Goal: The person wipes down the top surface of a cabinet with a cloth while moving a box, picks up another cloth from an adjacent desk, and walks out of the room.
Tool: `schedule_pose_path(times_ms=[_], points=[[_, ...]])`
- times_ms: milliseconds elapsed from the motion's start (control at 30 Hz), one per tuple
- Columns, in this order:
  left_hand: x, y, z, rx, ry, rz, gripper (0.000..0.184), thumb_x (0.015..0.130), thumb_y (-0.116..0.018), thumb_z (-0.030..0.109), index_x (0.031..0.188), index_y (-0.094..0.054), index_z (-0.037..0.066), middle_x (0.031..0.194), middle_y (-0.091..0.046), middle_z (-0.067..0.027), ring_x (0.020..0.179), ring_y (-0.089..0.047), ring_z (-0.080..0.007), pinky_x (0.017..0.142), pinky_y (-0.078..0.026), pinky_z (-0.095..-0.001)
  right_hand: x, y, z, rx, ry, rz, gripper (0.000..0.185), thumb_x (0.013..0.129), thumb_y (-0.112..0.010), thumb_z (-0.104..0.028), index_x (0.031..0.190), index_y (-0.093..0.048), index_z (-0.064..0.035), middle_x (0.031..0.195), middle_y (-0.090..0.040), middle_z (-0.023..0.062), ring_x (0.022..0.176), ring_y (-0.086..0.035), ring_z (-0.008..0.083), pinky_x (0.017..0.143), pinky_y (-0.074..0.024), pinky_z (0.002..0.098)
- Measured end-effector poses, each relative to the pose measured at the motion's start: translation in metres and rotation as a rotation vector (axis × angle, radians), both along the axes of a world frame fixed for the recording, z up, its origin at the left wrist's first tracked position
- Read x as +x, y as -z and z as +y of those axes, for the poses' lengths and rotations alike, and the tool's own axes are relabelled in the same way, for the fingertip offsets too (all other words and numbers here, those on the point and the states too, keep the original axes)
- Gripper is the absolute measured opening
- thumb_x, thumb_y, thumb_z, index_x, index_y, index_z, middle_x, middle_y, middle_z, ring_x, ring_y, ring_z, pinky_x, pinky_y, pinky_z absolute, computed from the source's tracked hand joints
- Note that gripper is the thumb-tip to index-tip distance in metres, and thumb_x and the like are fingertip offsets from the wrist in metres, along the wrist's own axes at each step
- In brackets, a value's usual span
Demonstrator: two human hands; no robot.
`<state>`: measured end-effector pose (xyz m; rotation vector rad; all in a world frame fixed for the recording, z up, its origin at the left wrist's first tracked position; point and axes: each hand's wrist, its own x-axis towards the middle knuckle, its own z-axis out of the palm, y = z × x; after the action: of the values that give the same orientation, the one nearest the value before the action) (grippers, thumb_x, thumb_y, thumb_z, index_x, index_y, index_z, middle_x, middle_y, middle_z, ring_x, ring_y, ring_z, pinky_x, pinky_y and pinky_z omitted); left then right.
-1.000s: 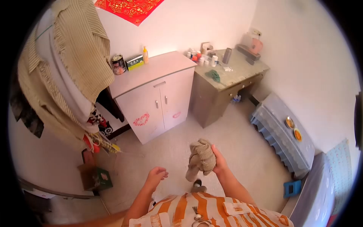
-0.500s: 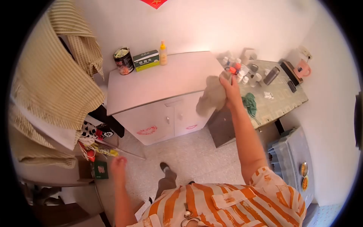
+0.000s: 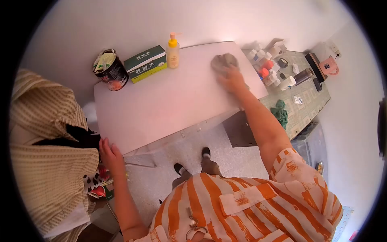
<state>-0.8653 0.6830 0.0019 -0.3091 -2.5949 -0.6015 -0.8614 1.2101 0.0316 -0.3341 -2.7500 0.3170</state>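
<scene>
The grey-brown cloth lies on the right part of the white cabinet top, bunched under my right hand, whose fingers press on it and look slightly blurred. At the cabinet's left front corner is my left hand, with its fingers apart beside the hanging striped cloth; it holds nothing that I can see. Along the back of the top stand a black can, a green and white box and a pump bottle with a yellow collar.
Right of the cabinet, a desk bears several small bottles, a dark flask, a green cloth and a pink cup. A low covered table stands beyond it. Two feet show on the floor below.
The view has moved over the cabinet. My right hand has carried the cloth from above the floor onto the cabinet top. My left hand has come to the cabinet's left front corner.
</scene>
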Motion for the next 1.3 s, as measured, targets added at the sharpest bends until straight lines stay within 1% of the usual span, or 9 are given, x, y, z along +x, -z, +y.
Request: schedule_pose_path(times_ms=[200, 300, 400, 567, 633, 833, 1033, 1133, 1300], points=[[0.001, -0.001, 0.004, -0.021, -0.048, -0.019, 0.035, 0.084, -0.047, 0.009, 0.119, -0.049, 0.003, 0.129, -0.046, -0.0196, 0.113, -0.047, -0.0384, 0.094, -0.038, -0.0447, 0.014, -0.007, -0.206, -0.083, -0.873, -0.036, 0.038, 0.067, -0.071, -0.022, 0.101, -0.062, -0.01, 0.117, -0.053, 0.0127, 0.119, -0.045, 0.0275, 0.097, -0.0377, 0.0439], [0.0, -0.005, -0.001, -0.029, -0.043, -0.091, 0.034, 0.084, -0.047, 0.007, 0.117, -0.05, 0.002, 0.126, -0.047, -0.0197, 0.111, -0.048, -0.0386, 0.093, -0.039, -0.0432, 0.036, -0.024, -0.206, -0.234, -0.811, 0.186, 0.024, 0.063, -0.069, -0.023, 0.082, -0.066, -0.0091, 0.104, -0.059, 0.0099, 0.108, -0.05, 0.0264, 0.089, -0.0409, 0.0418], [-0.007, -0.013, -0.004, 0.063, -0.032, -0.189, 0.03, 0.085, -0.046, 0.007, 0.114, -0.049, 0.002, 0.123, -0.047, -0.0199, 0.111, -0.048, -0.0383, 0.093, -0.039, -0.0421, 0.01, -0.032, -0.112, -0.216, -0.429, -0.333, 0.019, 0.07, -0.059, -0.015, 0.087, -0.069, -0.0121, 0.105, -0.063, 0.0082, 0.096, -0.059, 0.0251, 0.08, -0.0481, 0.037], [-0.017, -0.005, 0.007, -0.027, -0.151, -0.128, 0.026, 0.086, -0.045, 0.008, 0.111, -0.047, 0.001, 0.12, -0.045, -0.0203, 0.11, -0.047, -0.0371, 0.092, -0.039, -0.0419, 0.004, 0.011, 0.115, -0.123, 0.074, 0.054, 0.024, 0.073, -0.06, -0.023, 0.094, -0.067, -0.0132, 0.093, -0.061, 0.0111, 0.089, -0.059, 0.0293, 0.076, -0.0486, 0.0416], [-0.018, -0.004, 0.011, -0.038, -0.141, -0.105, 0.026, 0.087, -0.045, 0.008, 0.112, -0.047, 0.0, 0.12, -0.044, -0.0204, 0.11, -0.046, -0.0368, 0.092, -0.039, -0.0421, -0.022, 0.017, 0.102, 0.162, 0.103, 0.162, 0.026, 0.073, -0.06, -0.025, 0.092, -0.065, -0.0092, 0.092, -0.059, 0.015, 0.089, -0.057, 0.0326, 0.075, -0.047, 0.0442], [-0.016, -0.005, 0.007, 0.013, -0.136, -0.132, 0.028, 0.088, -0.042, 0.008, 0.114, -0.045, 0.0, 0.122, -0.042, -0.0202, 0.111, -0.046, -0.0373, 0.092, -0.04, -0.0415, 0.003, -0.022, -0.094, -0.168, -0.739, 0.092, 0.027, 0.068, -0.064, -0.025, 0.089, -0.061, -0.0094, 0.094, -0.057, 0.0112, 0.097, -0.052, 0.0299, 0.081, -0.043, 0.0452], [-0.015, -0.002, 0.0, -0.022, -0.13, -0.164, 0.029, 0.088, -0.041, 0.006, 0.116, -0.043, -0.002, 0.124, -0.039, -0.0209, 0.112, -0.045, -0.0364, 0.094, -0.039, -0.0407, -0.029, -0.019, 0.019, -0.038, -0.336, 0.083, 0.019, 0.064, -0.061, -0.025, 0.075, -0.062, -0.0096, 0.083, -0.058, 0.0098, 0.083, -0.056, 0.0294, 0.07, -0.0465, 0.0431], [-0.014, -0.005, 0.006, 0.002, -0.181, -0.179, 0.029, 0.088, -0.041, 0.007, 0.116, -0.044, -0.001, 0.124, -0.04, -0.0194, 0.112, -0.045, -0.0355, 0.094, -0.039, -0.04, -0.033, -0.032, 0.102, -0.074, -0.005, 0.044, 0.036, 0.066, -0.062, -0.025, 0.1, -0.059, -0.0132, 0.095, -0.058, 0.0097, 0.092, -0.056, 0.0299, 0.075, -0.0464, 0.043], [-0.014, -0.006, 0.007, 0.006, -0.231, -0.187, 0.028, 0.089, -0.04, 0.008, 0.116, -0.045, 0.0, 0.124, -0.04, -0.018, 0.112, -0.046, -0.0336, 0.094, -0.04, -0.0392, -0.064, -0.038, 0.072, 0.059, -0.179, -0.256, 0.044, 0.067, -0.064, -0.032, 0.108, -0.058, -0.0151, 0.114, -0.05, 0.0093, 0.111, -0.047, 0.03, 0.087, -0.0403, 0.0486]])
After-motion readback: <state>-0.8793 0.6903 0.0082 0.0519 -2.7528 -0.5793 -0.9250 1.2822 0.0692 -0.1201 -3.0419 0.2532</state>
